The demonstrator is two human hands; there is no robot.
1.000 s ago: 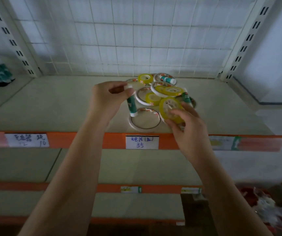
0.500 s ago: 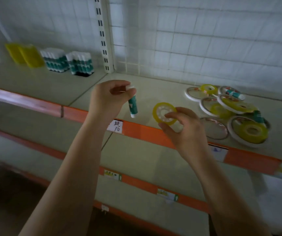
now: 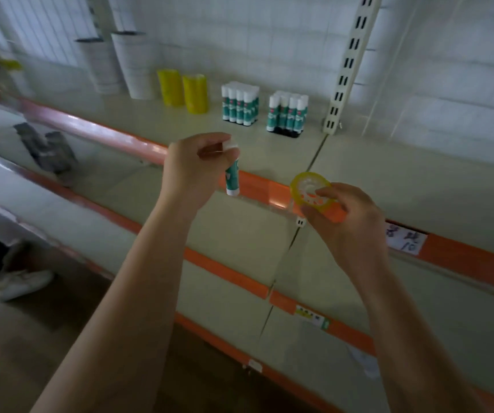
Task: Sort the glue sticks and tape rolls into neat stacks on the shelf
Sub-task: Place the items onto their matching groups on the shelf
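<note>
A person's left hand (image 3: 193, 169) holds a single glue stick (image 3: 232, 179) by its white cap, fingers (image 3: 210, 141) curled round the top so the teal-and-white tube hangs nearly upright in the air just in front of the shelf (image 3: 388, 174) and its orange front edge (image 3: 257, 186). The right hand (image 3: 350, 222) pinches a yellow tape roll (image 3: 311, 190) between thumb and fingertips, the roll tilted, its white core facing the camera, also over the front edge and a little to the right of the glue stick.

Toward the back edge of the shelf stand two tidy blocks of upright glue sticks: one group (image 3: 240, 105) to the left, a second group (image 3: 288, 114) just beside it, next to the slotted white upright (image 3: 344, 70). Left of these rise two yellow tape stacks (image 3: 184, 90), touching or nearly so. Farther left stand two tall white stacks (image 3: 120, 64), what they are made of unclear. A handwritten price label (image 3: 405, 241) sits on the front edge at right. A white shoe (image 3: 22, 283) shows on the floor at lower left.
</note>
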